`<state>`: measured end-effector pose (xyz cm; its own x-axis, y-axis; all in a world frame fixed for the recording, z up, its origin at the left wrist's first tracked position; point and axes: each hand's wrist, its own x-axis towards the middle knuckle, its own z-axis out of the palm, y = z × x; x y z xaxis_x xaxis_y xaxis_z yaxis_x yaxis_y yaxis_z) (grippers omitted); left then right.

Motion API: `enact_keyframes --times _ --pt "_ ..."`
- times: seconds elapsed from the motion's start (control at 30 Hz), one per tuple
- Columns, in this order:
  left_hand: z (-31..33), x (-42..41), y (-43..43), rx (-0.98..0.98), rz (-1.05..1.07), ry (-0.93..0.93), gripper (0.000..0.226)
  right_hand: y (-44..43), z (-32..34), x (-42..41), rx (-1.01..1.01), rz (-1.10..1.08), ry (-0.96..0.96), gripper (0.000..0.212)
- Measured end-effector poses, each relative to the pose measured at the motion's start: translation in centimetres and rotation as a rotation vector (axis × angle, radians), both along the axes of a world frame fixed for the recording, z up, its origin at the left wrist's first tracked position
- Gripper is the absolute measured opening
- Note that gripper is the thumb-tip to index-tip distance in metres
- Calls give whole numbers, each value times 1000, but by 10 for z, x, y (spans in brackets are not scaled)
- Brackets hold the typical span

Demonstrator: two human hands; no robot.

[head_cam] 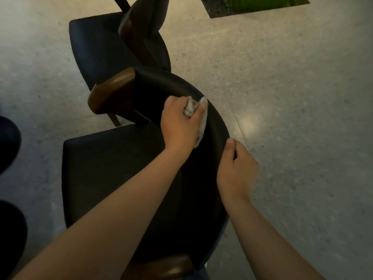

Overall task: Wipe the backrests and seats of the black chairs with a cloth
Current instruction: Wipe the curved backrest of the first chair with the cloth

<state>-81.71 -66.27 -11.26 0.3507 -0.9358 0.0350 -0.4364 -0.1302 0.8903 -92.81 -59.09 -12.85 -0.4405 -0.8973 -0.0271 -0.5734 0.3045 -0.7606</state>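
Below me stands a black chair with a curved backrest (173, 85) and a flat black seat (105, 164). My left hand (181, 122) grips a crumpled whitish cloth (198, 116) and holds it against the inner face of the backrest near its top edge. My right hand (236, 164) holds the backrest's top rim just to the right, thumb on the rim, fingers curled over the outer side. A second black chair (101, 49) stands farther off, its backrest (141, 31) turned the same way.
Brown wooden armrests (113, 91) frame the near chair's backrest, another wooden piece (171, 265) at the bottom. Speckled pale floor (292, 98) surrounds the chairs. A dark planter opening with green plants (256, 5) lies top right. Dark rounded shapes (8, 142) sit at the left edge.
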Motion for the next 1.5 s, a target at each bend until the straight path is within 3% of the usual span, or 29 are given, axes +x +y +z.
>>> enact_keyframes --times 0.1,0.2,0.37,0.47,0.73,0.93,1.23,1.43,1.5 --pt "6 -12 6 -66 -166 61 11 0 -2 -1 -2 -2 -6 36" --pt "5 -23 -5 -96 -269 -31 17 0 -3 0 -19 -9 6 38" --pt "-1 -20 -17 -90 -184 -242 23 -1 -6 0 -10 -11 -5 35" --pt "-3 -13 -16 -65 -7 -184 22 0 -6 0 -18 -18 10 37" --pt "-23 -2 8 96 201 23 14 0 2 1 -6 -10 0 36" --pt "-9 -11 0 -110 25 -8 12 0 1 2 -26 -10 8 33" --pt "-48 -11 10 24 244 140 12 -1 1 2 -57 0 31 36" --pt "-77 11 20 235 293 143 14 1 3 1 -60 19 -4 39" --pt "-77 14 25 196 262 168 14 1 4 1 -74 27 -16 41"
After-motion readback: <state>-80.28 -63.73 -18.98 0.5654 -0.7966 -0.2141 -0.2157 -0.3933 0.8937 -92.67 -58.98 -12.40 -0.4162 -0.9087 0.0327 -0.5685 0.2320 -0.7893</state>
